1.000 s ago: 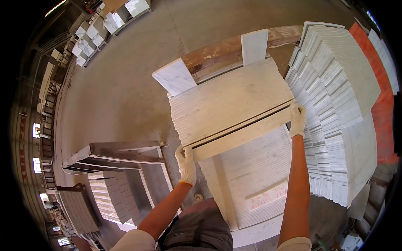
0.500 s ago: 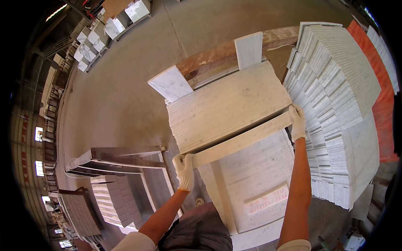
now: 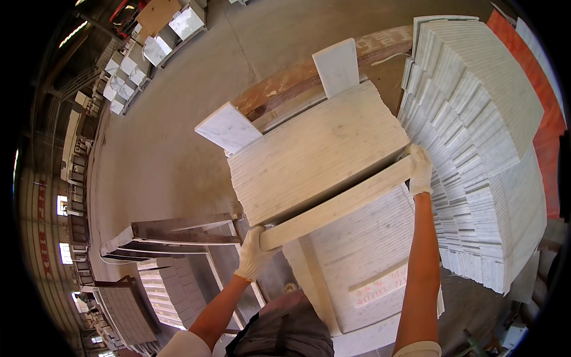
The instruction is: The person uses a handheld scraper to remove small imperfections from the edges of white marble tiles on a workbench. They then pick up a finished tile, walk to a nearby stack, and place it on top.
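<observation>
My left hand (image 3: 256, 253), in a white knit glove, is closed on the left end of a long, narrow, pale stone strip (image 3: 339, 205). My right hand (image 3: 420, 169), gloved the same way, grips the strip's right end. A dark gap separates the strip from a row of tightly packed stone slabs (image 3: 315, 157) just beyond it. Nearer me, under and in front of the strip, lies a second packed row of stone pieces (image 3: 363, 244). On that row rest a narrow crosswise strip (image 3: 318, 282) and a pale piece with red handwriting (image 3: 380, 287).
Two upright white marble tiles (image 3: 229, 128) (image 3: 336, 67) stand behind the far row, before a worn brown beam (image 3: 273, 89). Large stacks of pale slabs (image 3: 470, 119) rise at right. A metal frame (image 3: 178, 232) and stacked stone (image 3: 169, 285) stand at left.
The view has shifted, so the rows appear a little farther left. My left hand has changed its hold, with its thumb now along the strip's end. Both hands still hold the strip.
</observation>
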The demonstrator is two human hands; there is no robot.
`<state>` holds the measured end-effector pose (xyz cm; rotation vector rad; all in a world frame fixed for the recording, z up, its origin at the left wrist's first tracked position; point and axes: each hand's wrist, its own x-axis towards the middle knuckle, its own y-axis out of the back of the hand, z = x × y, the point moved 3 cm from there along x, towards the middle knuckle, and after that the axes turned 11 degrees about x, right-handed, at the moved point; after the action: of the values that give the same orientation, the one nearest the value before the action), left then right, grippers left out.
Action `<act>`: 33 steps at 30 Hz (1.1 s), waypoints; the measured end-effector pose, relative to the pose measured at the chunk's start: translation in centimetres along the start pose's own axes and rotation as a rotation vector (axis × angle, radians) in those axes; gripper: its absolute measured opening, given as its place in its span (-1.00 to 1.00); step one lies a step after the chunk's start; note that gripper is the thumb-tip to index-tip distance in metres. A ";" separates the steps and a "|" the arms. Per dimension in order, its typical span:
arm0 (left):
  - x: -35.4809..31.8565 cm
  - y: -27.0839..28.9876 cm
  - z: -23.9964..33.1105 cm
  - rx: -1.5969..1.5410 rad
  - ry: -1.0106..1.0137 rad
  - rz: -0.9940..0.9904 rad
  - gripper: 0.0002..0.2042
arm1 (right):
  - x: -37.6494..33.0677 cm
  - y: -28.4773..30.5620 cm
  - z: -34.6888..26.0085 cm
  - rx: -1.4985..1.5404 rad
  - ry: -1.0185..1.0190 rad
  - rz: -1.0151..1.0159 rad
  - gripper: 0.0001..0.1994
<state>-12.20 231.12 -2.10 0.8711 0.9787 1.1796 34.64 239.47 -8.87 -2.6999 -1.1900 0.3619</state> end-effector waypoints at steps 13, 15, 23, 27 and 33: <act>-3.9 -1.3 1.0 0.006 -0.078 0.017 -0.41 | 0.7 0.5 0.1 -0.044 0.028 -0.030 -0.74; -3.6 -0.8 0.7 -0.012 -0.057 0.009 -0.39 | 0.4 1.1 -0.3 -0.075 0.016 -0.006 -0.74; -3.6 -2.1 -1.6 -0.266 -0.010 -0.050 -0.22 | -2.3 5.0 1.0 -0.158 0.073 0.049 -0.73; -4.5 -6.3 -6.0 -0.438 0.090 0.002 -0.02 | -1.9 4.8 0.4 -0.122 0.028 0.080 -0.72; -1.9 -10.6 -6.7 -0.323 -0.129 -0.081 -0.02 | -2.4 5.3 0.4 -0.155 0.125 -0.181 -0.61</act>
<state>-15.20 227.73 -13.90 0.6347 0.6881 1.1578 36.62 234.18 -10.24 -2.6653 -1.4652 0.0770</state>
